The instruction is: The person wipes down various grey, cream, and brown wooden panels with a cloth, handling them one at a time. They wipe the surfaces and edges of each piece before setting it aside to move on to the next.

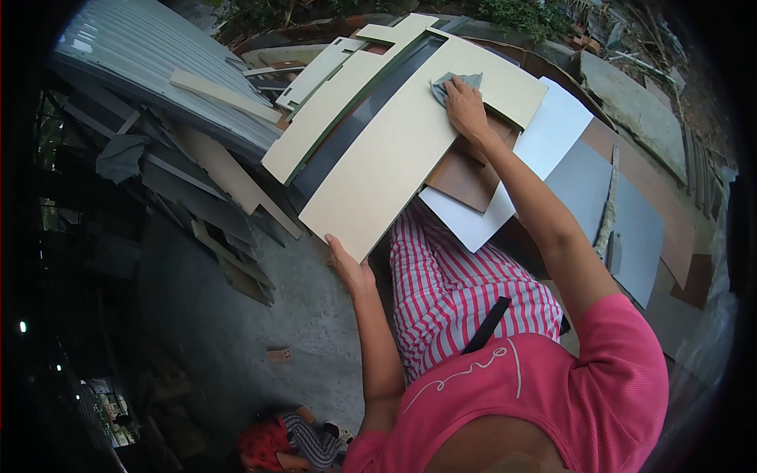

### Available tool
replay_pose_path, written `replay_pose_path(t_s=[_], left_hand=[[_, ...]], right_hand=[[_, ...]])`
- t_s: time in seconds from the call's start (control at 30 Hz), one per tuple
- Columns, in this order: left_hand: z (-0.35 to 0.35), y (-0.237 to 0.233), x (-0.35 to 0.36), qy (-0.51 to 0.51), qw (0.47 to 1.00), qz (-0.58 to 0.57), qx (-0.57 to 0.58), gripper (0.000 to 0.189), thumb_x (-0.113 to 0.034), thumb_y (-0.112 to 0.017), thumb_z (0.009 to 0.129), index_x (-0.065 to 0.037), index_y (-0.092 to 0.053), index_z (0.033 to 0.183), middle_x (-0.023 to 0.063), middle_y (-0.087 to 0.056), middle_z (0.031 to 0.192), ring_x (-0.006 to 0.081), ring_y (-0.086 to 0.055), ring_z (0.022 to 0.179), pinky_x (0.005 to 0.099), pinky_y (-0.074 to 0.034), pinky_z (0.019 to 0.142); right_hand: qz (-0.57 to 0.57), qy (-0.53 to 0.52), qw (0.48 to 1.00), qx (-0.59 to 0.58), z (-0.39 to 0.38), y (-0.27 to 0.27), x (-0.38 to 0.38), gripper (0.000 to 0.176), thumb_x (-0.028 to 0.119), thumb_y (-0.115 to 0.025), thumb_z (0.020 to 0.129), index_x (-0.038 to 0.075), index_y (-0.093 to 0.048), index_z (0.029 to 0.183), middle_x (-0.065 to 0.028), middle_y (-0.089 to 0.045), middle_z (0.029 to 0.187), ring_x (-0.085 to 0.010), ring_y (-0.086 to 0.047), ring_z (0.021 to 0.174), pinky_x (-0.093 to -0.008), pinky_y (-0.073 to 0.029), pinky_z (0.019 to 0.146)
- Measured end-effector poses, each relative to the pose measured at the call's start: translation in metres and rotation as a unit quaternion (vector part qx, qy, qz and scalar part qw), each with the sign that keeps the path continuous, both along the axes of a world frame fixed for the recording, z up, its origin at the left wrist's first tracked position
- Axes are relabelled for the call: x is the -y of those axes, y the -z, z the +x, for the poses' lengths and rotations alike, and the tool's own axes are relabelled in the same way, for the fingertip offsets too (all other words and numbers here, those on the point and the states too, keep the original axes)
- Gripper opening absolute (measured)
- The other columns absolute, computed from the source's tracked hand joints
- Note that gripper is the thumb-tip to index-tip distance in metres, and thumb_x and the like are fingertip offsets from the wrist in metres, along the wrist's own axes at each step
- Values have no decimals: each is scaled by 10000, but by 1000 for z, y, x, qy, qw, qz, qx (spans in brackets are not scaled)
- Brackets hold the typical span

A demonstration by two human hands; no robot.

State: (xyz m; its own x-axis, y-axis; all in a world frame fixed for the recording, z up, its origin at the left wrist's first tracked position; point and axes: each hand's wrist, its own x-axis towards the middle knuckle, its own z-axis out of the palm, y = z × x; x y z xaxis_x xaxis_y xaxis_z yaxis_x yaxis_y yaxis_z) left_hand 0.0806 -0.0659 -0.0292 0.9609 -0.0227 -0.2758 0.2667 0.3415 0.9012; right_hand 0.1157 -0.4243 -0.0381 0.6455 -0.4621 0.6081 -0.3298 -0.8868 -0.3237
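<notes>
A long cream board (386, 150) with a cut-out at its far end lies across a stack of boards in front of me. My left hand (352, 268) holds the board's near corner, thumb along the edge and the other fingers partly hidden. Toward the far end, my right hand (467, 109) presses a crumpled grey-blue cloth (441, 88) against the board's face, fingers closed over it. Beside it lies a second cream board (335, 110), a dark strip showing between the two. Below my right forearm are a brown panel (465, 177) and a white panel (512, 206).
Corrugated metal sheeting (169, 67) and leaning planks (209, 165) stand at the left, a grey cloth (122, 158) hanging there. Grey panels (635, 221) lie at the right. A brick (278, 355) is on the concrete floor (315, 323). Another person (272, 441) is low at the bottom.
</notes>
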Motion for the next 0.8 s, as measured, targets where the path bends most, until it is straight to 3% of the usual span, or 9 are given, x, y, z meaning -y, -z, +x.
replay_pose_path(t_s=[0.13, 0.23, 0.37, 0.4, 0.47, 0.5, 0.63, 0.73, 0.8], left_hand=[[0, 1, 0, -3, 1000, 9, -9, 640, -530, -392, 909, -78, -321, 1357, 102, -417, 1328, 266, -433, 1187, 432, -363, 925], [1, 3, -1, 11, 1000, -5, -9, 639, -523, -382, 915, -60, -323, 1351, 115, -420, 1326, 278, -438, 1187, 442, -375, 917], [3, 6, -2, 28, 999, -19, -7, 656, -532, -377, 913, -61, -306, 1364, 119, -407, 1338, 285, -427, 1199, 457, -373, 922], [2, 6, -2, 22, 1000, -18, -7, 656, -532, -377, 913, -61, -306, 1364, 119, -407, 1338, 285, -427, 1199, 457, -373, 922], [1, 6, -1, 6, 1000, 4, -6, 680, -560, -372, 903, -77, -294, 1375, 115, -397, 1347, 286, -409, 1214, 462, -359, 941], [3, 10, -4, 16, 1000, 9, 8, 710, -597, -354, 892, -86, -286, 1381, 110, -378, 1363, 283, -383, 1236, 464, -337, 966], [-3, 2, 3, -35, 999, -18, 10, 739, -618, -283, 899, -61, -272, 1384, 120, -339, 1394, 295, -342, 1270, 472, -289, 1012], [-4, 6, 5, -89, 995, -29, -26, 738, -608, -263, 908, -38, -279, 1376, 127, -336, 1395, 304, -337, 1274, 478, -277, 1021], [-5, 0, 8, -110, 992, -51, -43, 712, -581, -248, 923, -23, -305, 1362, 129, -359, 1380, 293, -349, 1269, 449, -278, 1029]], right_hand=[[-13, -196, 980, -13, -8, -18, -118, 312, 157, -509, 849, 61, -521, 1146, -150, -447, 1268, -335, -443, 1154, -458, -327, 987], [-6, -375, 927, -11, -41, -16, -195, 332, 151, -534, 823, 80, -539, 1147, -135, -470, 1263, -312, -463, 1158, -446, -331, 1009], [-32, -516, 856, -12, -55, -21, -197, 340, 134, -537, 811, 85, -544, 1147, -109, -475, 1276, -281, -481, 1164, -418, -339, 1026], [-14, -511, 859, -24, -54, -23, -185, 329, 127, -532, 826, 91, -542, 1153, -101, -480, 1276, -266, -492, 1155, -404, -342, 1026], [-53, -426, 902, -49, -51, -31, -150, 352, 124, -552, 823, 102, -532, 1174, -112, -486, 1268, -285, -507, 1122, -407, -364, 1005], [-4, -399, 916, -35, -47, -32, -128, 379, 119, -554, 830, 95, -504, 1204, -127, -465, 1287, -318, -504, 1114, -414, -379, 985], [67, -86, 994, -17, -19, -26, -19, 525, 163, -624, 786, 70, -430, 1265, -260, -339, 1348, -389, -444, 1156, -447, -371, 965], [38, 140, 987, -69, 5, 2, 56, 493, 336, -499, 873, 83, -421, 1289, -208, -342, 1370, -381, -363, 1235, -564, -286, 978], [52, 146, 979, -131, 13, -11, 55, 488, 366, -443, 895, 86, -422, 1293, -179, -348, 1374, -379, -334, 1257, -570, -262, 994]])
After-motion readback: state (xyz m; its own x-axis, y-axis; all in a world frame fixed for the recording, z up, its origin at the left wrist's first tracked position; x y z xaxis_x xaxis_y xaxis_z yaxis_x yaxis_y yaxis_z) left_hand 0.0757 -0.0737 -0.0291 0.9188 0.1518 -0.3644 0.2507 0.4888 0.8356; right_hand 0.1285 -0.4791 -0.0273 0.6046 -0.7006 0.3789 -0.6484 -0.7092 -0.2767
